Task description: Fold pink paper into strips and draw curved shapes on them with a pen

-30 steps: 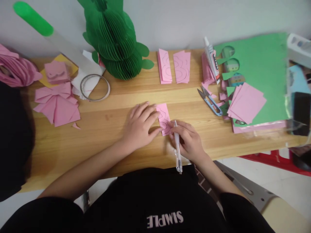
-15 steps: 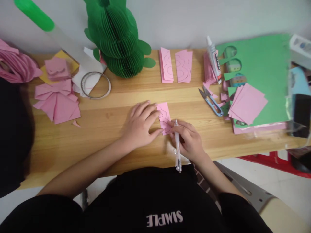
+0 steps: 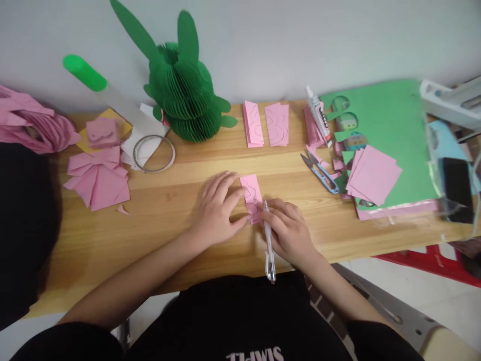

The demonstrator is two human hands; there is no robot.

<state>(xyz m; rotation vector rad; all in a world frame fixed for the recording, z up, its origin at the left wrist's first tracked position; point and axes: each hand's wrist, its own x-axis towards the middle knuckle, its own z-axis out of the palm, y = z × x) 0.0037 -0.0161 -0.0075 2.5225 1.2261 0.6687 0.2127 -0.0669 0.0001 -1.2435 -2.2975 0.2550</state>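
A small folded pink paper (image 3: 251, 193) with curved pen outlines lies on the table between my hands. My left hand (image 3: 218, 210) rests flat at its left edge, fingers spread, the thumb by the lower corner. At the paper's lower right is my right hand (image 3: 289, 230), its fingers closed. A clear pen (image 3: 268, 245) is held in it, the clip end pointing toward my body. The right fingertips touch the paper's edge. Further back lie two more pink papers, one folded (image 3: 253, 125) and one beside it (image 3: 277, 125), both with drawn curves.
Blue thread snips (image 3: 321, 174), a glue tube (image 3: 318, 118) and pink squares (image 3: 376, 175) on a green sheet (image 3: 394, 125) lie to the right. A green honeycomb paper figure (image 3: 184, 95) stands behind; a tape roll (image 3: 154, 154) and pink folded pieces (image 3: 97, 175) are left.
The view has tilted upward, so the table appears lower and the green figure's top shows. My hands, the pen and the pink paper keep nearly the same positions relative to each other.
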